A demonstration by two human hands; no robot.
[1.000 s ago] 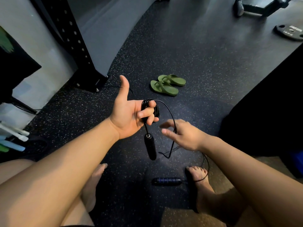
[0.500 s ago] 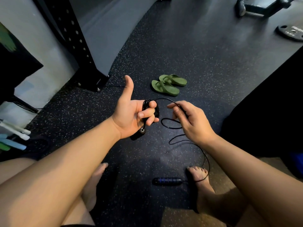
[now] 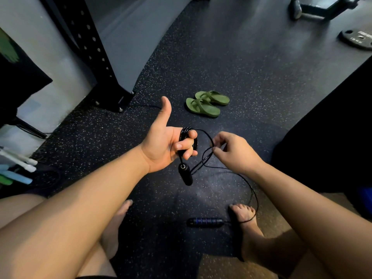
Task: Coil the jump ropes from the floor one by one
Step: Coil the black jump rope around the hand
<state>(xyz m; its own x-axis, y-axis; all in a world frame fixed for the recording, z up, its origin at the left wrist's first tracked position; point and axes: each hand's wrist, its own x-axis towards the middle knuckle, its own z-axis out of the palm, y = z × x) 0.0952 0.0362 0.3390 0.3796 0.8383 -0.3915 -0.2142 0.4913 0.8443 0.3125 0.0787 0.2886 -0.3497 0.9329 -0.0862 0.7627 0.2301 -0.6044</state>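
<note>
Seen from above by the person wearing the camera, two bare forearms are reaching out over a dark speckled rubber floor [image 3: 231, 63]. The left hand [image 3: 161, 146] is turning its palm up with the thumb sticking straight out, and its fingers are curling around several tight loops of a thin black jump rope [image 3: 184, 132], holding them against the palm. One black handle [image 3: 185, 175] is dangling just below this hand on a short length of cord. Just beside it, the right hand [image 3: 235, 154] is pinching the loose cord between thumb and forefinger, with the other fingers bent loosely. The cord is arching from the loops across to the pinch, then sagging in slack loops between the two hands. From under the right hand it is trailing down to the floor, crossing the toes of the bare right foot [image 3: 246, 222], and ending at the second handle [image 3: 205, 222], dark with blue bands, which is lying flat on the floor well below both hands and just beside that foot. The bare left foot [image 3: 117, 224] is resting below the left forearm. Beyond the hands, a pair of green flip-flops [image 3: 207, 104] is sitting side by side on the floor. Far past the left hand, a black perforated rack post [image 3: 94, 55] is standing bolted down, and far past the right hand a weight plate [image 3: 357, 40] is lying flat.
</note>
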